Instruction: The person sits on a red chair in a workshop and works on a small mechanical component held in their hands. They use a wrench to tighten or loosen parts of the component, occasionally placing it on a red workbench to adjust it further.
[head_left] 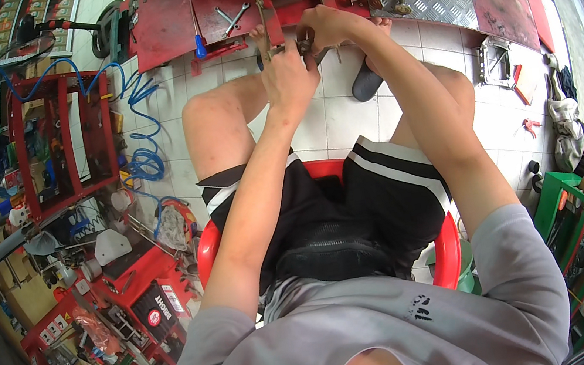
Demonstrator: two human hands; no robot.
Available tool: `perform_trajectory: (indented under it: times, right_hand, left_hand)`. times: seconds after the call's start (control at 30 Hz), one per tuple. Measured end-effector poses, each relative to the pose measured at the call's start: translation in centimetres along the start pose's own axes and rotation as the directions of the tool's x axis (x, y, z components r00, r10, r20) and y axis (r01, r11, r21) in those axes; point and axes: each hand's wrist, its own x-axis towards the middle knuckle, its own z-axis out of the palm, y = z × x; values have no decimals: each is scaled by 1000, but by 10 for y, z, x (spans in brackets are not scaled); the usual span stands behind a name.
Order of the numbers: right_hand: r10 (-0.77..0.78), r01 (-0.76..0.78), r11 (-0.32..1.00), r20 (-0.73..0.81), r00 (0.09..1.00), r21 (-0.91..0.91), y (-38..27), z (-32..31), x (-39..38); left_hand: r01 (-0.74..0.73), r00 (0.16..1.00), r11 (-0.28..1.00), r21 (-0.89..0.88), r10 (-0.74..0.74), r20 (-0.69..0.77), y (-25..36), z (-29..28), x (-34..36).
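My left hand (291,70) is closed on a small dark metal piece (305,46) beside the upright arm of a red steel frame (268,14). My right hand (326,28) reaches over from the right, fingers curled onto the same piece; its fingertips are partly hidden. The frame rises from a red steel platform (162,29). On that platform lie a blue-handled screwdriver (200,46) and open-end wrenches (233,19). Several metal bolt-like parts (397,2) rest on a diamond-plate panel (439,8) to the right.
I sit on a red plastic chair (454,249). A red rack (73,194), coiled blue hose (148,165) and cluttered red machinery (133,272) fill the left. On the right are red pliers (529,125), a metal stand (495,60) and a green rack (566,219).
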Motion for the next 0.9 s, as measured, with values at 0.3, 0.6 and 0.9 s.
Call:
perform_trajectory:
  times: [0.3, 0.6, 0.9]
  right_hand:
    - [-69, 65, 997, -78, 995, -52, 3, 5, 2]
    - [-65, 63, 997, -72, 995, -32, 9, 10, 6]
    - [-112, 111, 994, -42, 993, -22, 9, 3, 0]
  left_hand:
    - [-64, 998, 997, 40, 63, 26, -12, 5, -2]
    - [-152, 978, 983, -99, 136, -156, -13, 6, 1]
    - [-112, 979, 993, -49, 102, -176, -10, 11, 1]
